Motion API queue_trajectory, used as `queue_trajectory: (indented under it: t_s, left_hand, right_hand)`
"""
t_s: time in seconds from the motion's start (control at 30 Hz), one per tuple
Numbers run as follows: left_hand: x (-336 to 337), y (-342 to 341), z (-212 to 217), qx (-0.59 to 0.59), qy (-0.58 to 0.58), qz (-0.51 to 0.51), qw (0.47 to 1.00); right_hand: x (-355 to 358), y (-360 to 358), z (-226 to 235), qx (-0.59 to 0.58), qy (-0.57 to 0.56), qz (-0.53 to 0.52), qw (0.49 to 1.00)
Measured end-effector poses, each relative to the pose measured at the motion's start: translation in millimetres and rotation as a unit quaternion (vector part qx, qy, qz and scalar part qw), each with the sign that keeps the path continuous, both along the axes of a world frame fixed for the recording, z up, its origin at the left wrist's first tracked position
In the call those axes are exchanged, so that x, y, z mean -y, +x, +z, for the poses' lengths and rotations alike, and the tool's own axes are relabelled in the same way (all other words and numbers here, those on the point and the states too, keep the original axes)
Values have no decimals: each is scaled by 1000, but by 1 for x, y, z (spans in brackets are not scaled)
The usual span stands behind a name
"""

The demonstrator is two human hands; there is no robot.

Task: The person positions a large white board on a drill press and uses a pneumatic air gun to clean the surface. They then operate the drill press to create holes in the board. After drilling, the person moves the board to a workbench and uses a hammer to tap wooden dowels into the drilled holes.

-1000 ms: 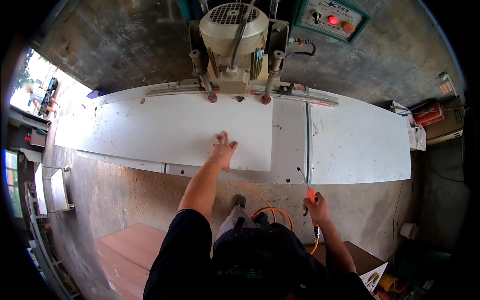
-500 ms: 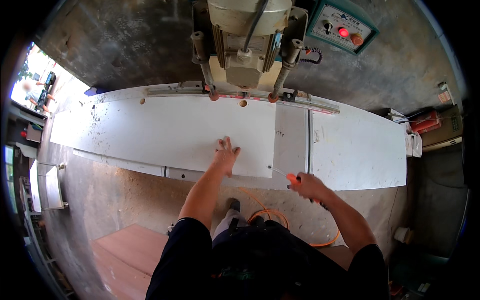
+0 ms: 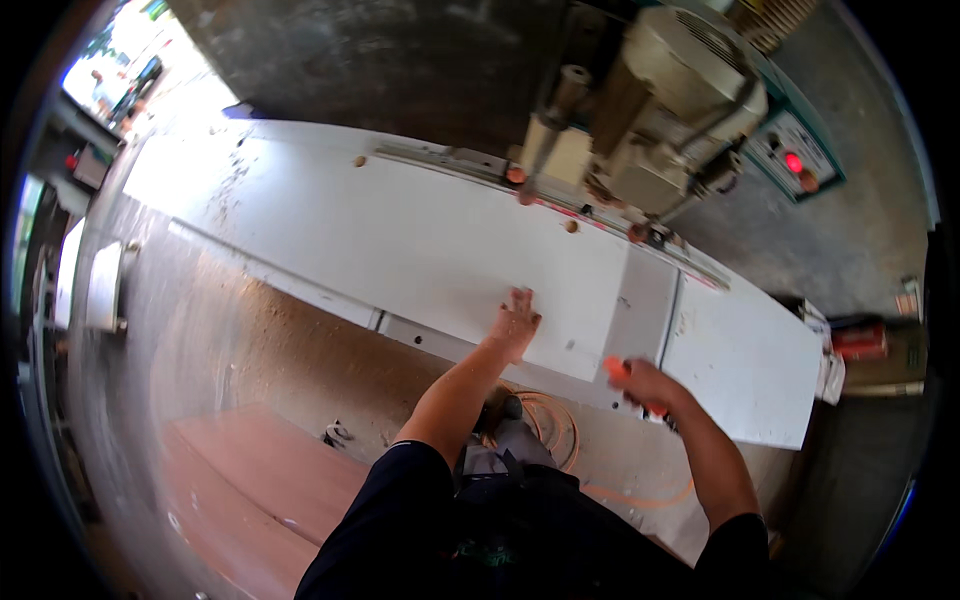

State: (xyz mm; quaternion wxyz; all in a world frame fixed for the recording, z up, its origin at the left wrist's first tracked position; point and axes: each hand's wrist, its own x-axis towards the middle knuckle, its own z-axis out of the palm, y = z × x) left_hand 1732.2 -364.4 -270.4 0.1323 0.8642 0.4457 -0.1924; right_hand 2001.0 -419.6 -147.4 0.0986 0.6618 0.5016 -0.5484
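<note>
Left hand (image 3: pixel 516 322) lies open on the white panel (image 3: pixel 400 240); right hand (image 3: pixel 645 385) grips a blurred orange tool (image 3: pixel 615 368).

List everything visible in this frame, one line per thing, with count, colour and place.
white panel: one, white, lying flat across the machine table under the drill head
machine table: one, white, running from upper left to right
drilling machine: one, beige, above the panel at upper right
control box: one, green with a lit red lamp, on the wall at right
orange hose: one, coiled on the floor below the table
brown boards: a stack, reddish brown, on the floor at lower left
orange tool: one, orange, in the right hand
left hand: flat on the panel's near edge
right hand: closed around the orange tool, at the table's near edge
</note>
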Motion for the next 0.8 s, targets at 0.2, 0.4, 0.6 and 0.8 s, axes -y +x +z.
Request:
queue_trajectory:
  t_s: [0.2,0.4,0.6,0.8]
  left_hand:
    - [78,-117,-25,275,71,118,952]
    - [201,-295,-9,270,154,409,858]
    - [355,-452,-91,214,47,676,703]
    - [420,-605,-66,187,-103,766,607]
  right_hand:
    - [-53,-64,-25,71,79,44,993]
    - [-156,-236,-44,-55,117,47,990]
    - [-248,-433,-30,-54,51,109,991]
    - [-286,-622,-2,52,50,127,989]
